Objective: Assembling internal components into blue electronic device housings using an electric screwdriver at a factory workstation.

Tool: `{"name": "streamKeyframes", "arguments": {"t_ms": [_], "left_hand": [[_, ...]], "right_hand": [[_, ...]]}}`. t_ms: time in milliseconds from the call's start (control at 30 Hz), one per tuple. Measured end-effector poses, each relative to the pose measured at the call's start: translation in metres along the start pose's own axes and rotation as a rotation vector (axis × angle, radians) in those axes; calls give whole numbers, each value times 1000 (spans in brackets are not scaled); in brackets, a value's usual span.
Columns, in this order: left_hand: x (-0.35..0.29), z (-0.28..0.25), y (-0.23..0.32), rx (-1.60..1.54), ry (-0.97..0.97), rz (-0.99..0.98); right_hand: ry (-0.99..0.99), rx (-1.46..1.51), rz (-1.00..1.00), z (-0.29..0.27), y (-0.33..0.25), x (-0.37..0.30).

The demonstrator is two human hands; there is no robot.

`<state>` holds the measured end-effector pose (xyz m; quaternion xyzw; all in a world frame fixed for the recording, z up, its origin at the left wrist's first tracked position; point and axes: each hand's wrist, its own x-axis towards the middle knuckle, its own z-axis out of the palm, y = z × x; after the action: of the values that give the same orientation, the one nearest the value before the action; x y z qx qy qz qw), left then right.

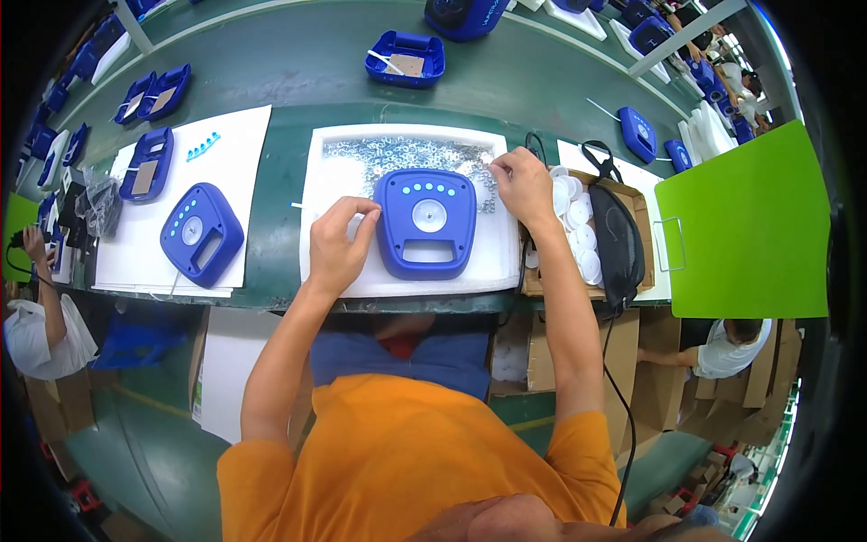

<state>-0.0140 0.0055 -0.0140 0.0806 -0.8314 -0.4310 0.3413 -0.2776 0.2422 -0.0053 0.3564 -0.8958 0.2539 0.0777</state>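
Observation:
A blue plastic housing [397, 230] lies flat in the white foam tray [339, 283] before me. It has a row of light-blue buttons, a round pale disc in the middle and a rectangular opening toward me. At its left edge is my left hand [339, 242], fingers curled and thumb and index tips close together. A white strip [300, 206] pokes out to the left of that hand. Many small shiny metal parts [388, 155] are spread along the tray's far side. Beside them, at the tray's right edge, my right hand [526, 188] is pinched; what its fingertips hold is too small to make out.
To the right stands a cardboard box [643, 203] with round white discs [582, 237] and a black pouch [616, 244]. A green panel [745, 226] rises beyond it. Another blue housing [203, 235] lies on white sheets at left. Blue shells [406, 59] sit farther back.

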Motion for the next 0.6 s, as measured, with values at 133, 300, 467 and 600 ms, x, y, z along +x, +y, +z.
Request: {"name": "streamKeyframes", "arguments": {"t_ms": [133, 300, 467, 600], "left_hand": [[-1, -2, -1, 8, 4, -6], [4, -7, 8, 32, 12, 34], [13, -9, 17, 18, -3, 32], [14, -10, 17, 31, -2, 26]], "right_hand": [[2, 245, 70, -9, -7, -4], [18, 464, 26, -20, -43, -25], [-42, 470, -136, -18, -85, -43], [-51, 482, -92, -13, -82, -41]]}}
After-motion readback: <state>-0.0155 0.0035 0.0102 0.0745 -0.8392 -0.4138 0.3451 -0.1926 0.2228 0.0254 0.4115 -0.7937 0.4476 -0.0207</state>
